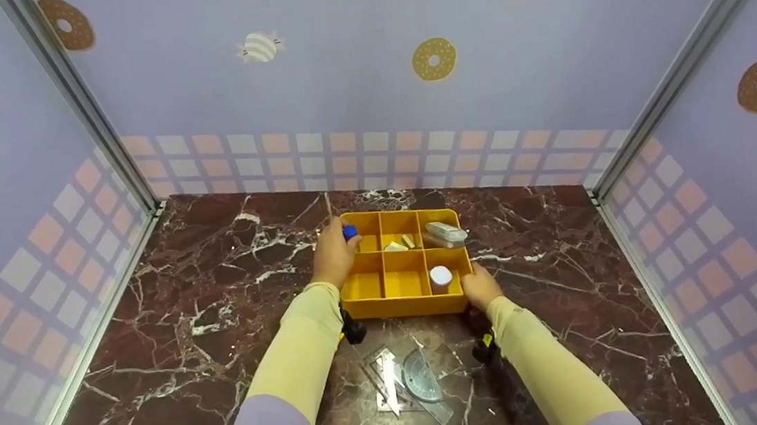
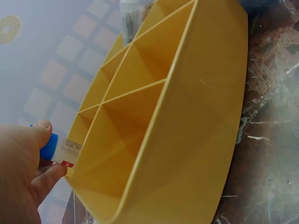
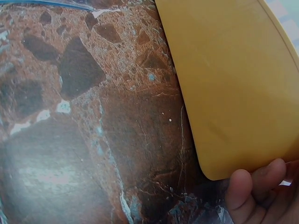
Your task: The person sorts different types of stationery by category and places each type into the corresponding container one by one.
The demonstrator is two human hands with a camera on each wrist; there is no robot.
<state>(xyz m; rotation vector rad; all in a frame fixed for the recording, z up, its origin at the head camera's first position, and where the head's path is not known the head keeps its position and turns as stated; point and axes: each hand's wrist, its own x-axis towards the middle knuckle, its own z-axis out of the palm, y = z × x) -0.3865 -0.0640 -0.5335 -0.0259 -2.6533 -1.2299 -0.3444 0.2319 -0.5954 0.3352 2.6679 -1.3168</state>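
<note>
In the head view a yellow box with several compartments stands on the marble-patterned surface. My left hand is at its left side and pinches a small white bottle with a blue cap over the back left compartment. At the box's right side my right hand grips the wall; in the right wrist view its fingertips touch the lower edge. A white round-topped container stands in the front right compartment. Behind it, a clear plastic case leans in the back right one.
Small pale pieces lie in the back middle compartment. In front of the box are a transparent protractor and clear set squares, partly lost in glare. Patterned walls enclose the surface at the back and both sides.
</note>
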